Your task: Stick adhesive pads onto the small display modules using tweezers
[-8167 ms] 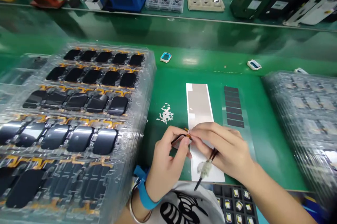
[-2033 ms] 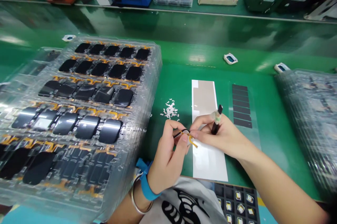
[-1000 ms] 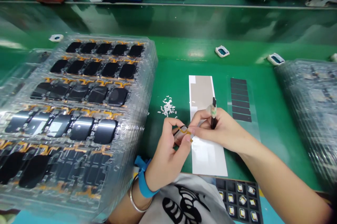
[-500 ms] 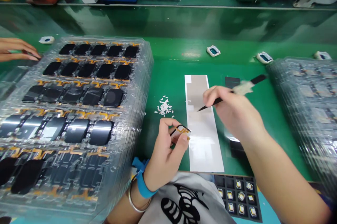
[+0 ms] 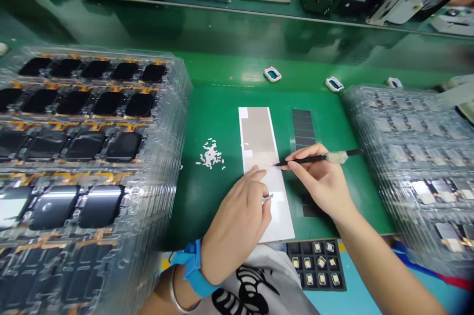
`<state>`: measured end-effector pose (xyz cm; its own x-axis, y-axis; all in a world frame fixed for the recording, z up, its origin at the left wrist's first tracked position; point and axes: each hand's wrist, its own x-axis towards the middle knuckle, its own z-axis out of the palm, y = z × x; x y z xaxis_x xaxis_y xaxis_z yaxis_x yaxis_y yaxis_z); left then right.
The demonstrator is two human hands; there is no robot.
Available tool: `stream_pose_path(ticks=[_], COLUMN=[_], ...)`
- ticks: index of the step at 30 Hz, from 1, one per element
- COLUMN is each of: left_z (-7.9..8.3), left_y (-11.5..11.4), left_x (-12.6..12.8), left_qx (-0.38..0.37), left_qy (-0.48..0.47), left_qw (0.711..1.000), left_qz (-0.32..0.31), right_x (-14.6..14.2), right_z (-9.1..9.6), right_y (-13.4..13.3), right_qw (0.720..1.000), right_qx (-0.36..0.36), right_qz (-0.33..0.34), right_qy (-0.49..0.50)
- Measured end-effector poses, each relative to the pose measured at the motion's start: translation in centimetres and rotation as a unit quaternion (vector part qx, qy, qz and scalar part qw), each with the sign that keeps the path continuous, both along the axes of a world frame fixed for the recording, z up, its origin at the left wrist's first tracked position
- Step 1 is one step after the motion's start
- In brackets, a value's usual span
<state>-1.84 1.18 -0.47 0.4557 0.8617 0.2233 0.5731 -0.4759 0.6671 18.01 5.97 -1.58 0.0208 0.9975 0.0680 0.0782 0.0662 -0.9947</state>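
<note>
My left hand [image 5: 242,211] lies palm down over the white sheet [image 5: 283,223], its fingertips touching it. Between thumb and curled fingers it pinches a small screen with a flex cable [image 5: 267,198], of which only a thin edge shows. My right hand [image 5: 320,177] is closed on black tweezers [image 5: 309,159] wrapped in pale tape near the back end. The tweezer tips point left, at or just above the sheet's surface near my left fingertips. Small white bits [image 5: 211,154] lie in a loose pile left of the sheet.
Clear trays of black screens [image 5: 77,102] are stacked at left, another tray stack [image 5: 403,142] at right. A strip of dark film pieces [image 5: 302,127] lies right of the sheet. A black compartment tray [image 5: 316,265] sits below the table edge. Beyond stands a shelf [image 5: 207,11] with boxes.
My left hand has turned palm down and moved onto the sheet with the screen. The tweezers lie flatter, and my right hand has turned. The view has shifted to the right.
</note>
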Motion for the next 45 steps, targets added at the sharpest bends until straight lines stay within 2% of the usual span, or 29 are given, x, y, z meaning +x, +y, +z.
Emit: stream_pose_path(ticks=[8, 13, 18, 23, 27, 30, 33, 37, 39, 42, 45], left_z=[-0.2, -0.3, -0.2, -0.1, -0.2, -0.3, 0.0, 0.8, 1.0, 0.9, 0.5], left_y=[0.0, 0.1, 0.2, 0.2, 0.1, 0.0, -0.1, -0.2, -0.2, -0.4, -0.7], left_x=[0.2, 0.3, 0.4, 0.5, 0.3, -0.1, -0.4, -0.5, -0.5, -0.4, -0.4], left_qx=[0.019, 0.017, 0.006, 0.007, -0.022, -0.071, -0.156, -0.307, -0.343, -0.360, -0.370], left_qy=[0.017, 0.017, 0.015, 0.011, -0.010, -0.076, -0.225, -0.404, -0.451, -0.490, -0.506], left_qw=[0.999, 0.999, 0.999, 1.000, 0.999, 0.993, 0.955, 0.852, 0.817, 0.789, 0.775], left_qz=[0.028, 0.032, 0.030, 0.028, 0.033, 0.063, 0.115, 0.125, 0.106, 0.088, 0.082], right_x=[-0.3, -0.1, 0.1, -0.1, 0.5, 0.7, -0.6, -3.9, -5.4, -6.6, -6.9], right_z=[-0.2, -0.2, -0.1, -0.2, 0.3, 1.0, 1.8, 2.1, 2.1, 2.0, 1.8], right_y=[0.2, 0.4, 0.5, 0.5, 0.4, -0.1, -1.6, -4.3, -5.2, -5.4, -5.2], right_qw=[0.999, 0.999, 0.998, 0.997, 0.993, 0.988, 0.980, 0.976, 0.974, 0.974, 0.975], right_qx=[-0.044, -0.033, -0.063, -0.062, -0.076, -0.038, 0.019, 0.084, 0.105, 0.128, 0.133], right_qz=[-0.032, -0.023, -0.007, -0.005, 0.003, -0.036, -0.080, -0.124, -0.124, -0.108, -0.101], right_qy=[-0.009, 0.010, 0.018, 0.034, 0.086, 0.145, 0.180, 0.160, 0.157, 0.155, 0.146])
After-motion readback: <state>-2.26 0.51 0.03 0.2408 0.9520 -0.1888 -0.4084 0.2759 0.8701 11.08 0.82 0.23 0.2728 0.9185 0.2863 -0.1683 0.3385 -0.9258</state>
